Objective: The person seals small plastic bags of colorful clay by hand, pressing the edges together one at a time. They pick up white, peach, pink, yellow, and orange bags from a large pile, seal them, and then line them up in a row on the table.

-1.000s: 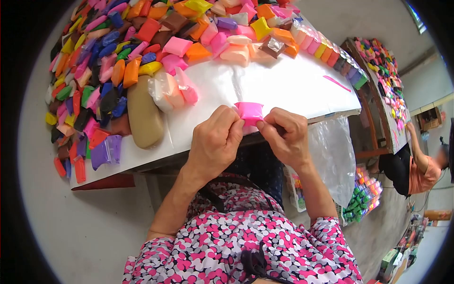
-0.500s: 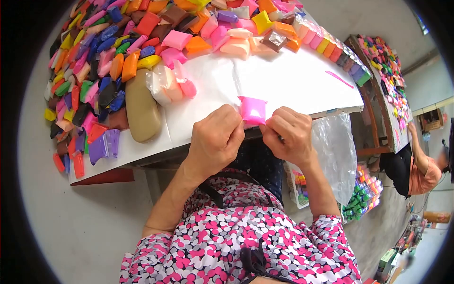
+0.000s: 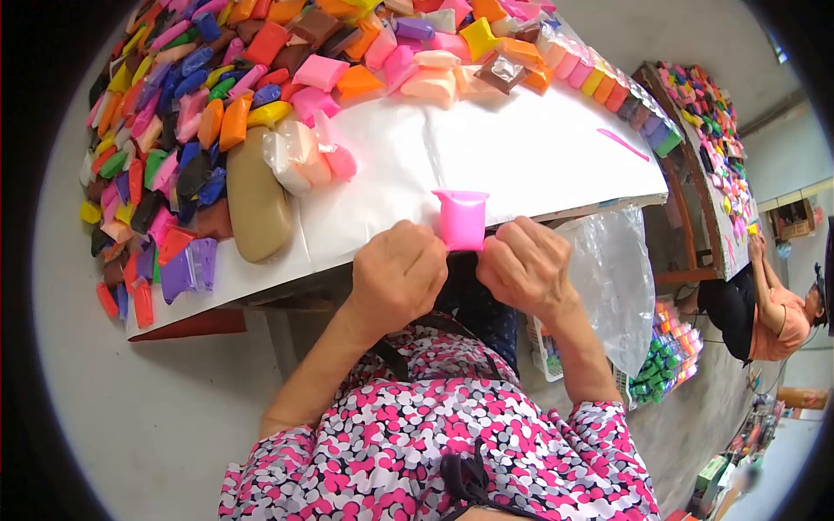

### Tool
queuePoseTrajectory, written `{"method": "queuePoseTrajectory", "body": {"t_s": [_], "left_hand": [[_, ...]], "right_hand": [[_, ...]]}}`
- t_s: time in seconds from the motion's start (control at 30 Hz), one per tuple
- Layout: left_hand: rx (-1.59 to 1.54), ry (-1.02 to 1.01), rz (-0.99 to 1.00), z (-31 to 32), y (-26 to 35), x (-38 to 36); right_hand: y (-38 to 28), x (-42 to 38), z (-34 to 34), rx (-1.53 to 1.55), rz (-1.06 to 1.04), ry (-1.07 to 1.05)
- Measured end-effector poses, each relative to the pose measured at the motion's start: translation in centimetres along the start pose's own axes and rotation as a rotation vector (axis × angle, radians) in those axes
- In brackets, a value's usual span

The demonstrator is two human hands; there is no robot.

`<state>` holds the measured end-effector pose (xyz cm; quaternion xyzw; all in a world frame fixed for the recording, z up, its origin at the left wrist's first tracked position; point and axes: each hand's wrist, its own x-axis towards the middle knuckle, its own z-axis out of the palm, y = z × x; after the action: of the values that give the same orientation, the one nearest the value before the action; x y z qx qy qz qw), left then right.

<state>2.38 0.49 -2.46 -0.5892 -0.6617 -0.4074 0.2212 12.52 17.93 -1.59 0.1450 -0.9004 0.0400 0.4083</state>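
A small bright pink packet of what looks like modelling clay (image 3: 463, 220) is stretched between my two hands at the table's front edge. My left hand (image 3: 401, 271) is closed in a fist and pinches the packet's near left corner. On the other side my right hand (image 3: 526, 266), also closed, grips the near right corner. The far end of the wrapper flares out flat and stands free above the white sheet. Both sets of fingertips are mostly hidden behind the knuckles.
A white-covered table (image 3: 521, 165) bears a big heap of coloured packets (image 3: 200, 113). An olive-brown oblong block (image 3: 259, 198) and a bag of pale pieces (image 3: 300, 156) lie to the left. A clear plastic bag (image 3: 612, 278) hangs at right. Another person (image 3: 773, 304) works at a second table.
The pink packet has come slightly nearer to me and its far wrapper end now stands spread out. Both hands have lowered a little, still closed on its corners.
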Motion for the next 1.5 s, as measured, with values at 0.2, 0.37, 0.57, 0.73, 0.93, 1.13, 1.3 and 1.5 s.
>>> {"method": "queuePoseTrajectory", "body": {"t_s": [0.2,0.37,0.57,0.73,0.93,1.13,1.3,1.5], "left_hand": [[0.017,0.152,0.119,0.4,-0.4,-0.9],[0.014,0.175,0.180,0.3,-0.4,-1.2],[0.059,0.165,0.205,-0.2,-0.4,-1.3],[0.025,0.166,0.164,-0.5,-0.6,-1.6],[-0.693,0.144,-0.424,-1.4,1.5,-1.3],[-0.984,-0.012,-0.762,-1.4,2.2,0.4],[-0.970,0.002,-0.740,-1.1,2.5,0.8],[-1.076,0.068,-0.824,-0.6,2.6,0.5]], "right_hand": [[0.2,-0.1,-1.9,0.465,0.321,0.012],[0.7,2.7,-2.8,0.777,0.782,0.028],[0.6,4.0,-1.9,1.228,0.868,-0.143],[-0.5,3.7,-1.7,0.942,0.784,-0.039],[-0.2,3.7,-2.0,1.015,0.813,-0.050],[-1.2,5.0,-2.7,0.936,0.718,-0.183],[-1.2,6.4,-2.7,0.714,0.534,-0.220],[-1.4,6.2,-0.7,0.655,0.372,-0.062]]}}
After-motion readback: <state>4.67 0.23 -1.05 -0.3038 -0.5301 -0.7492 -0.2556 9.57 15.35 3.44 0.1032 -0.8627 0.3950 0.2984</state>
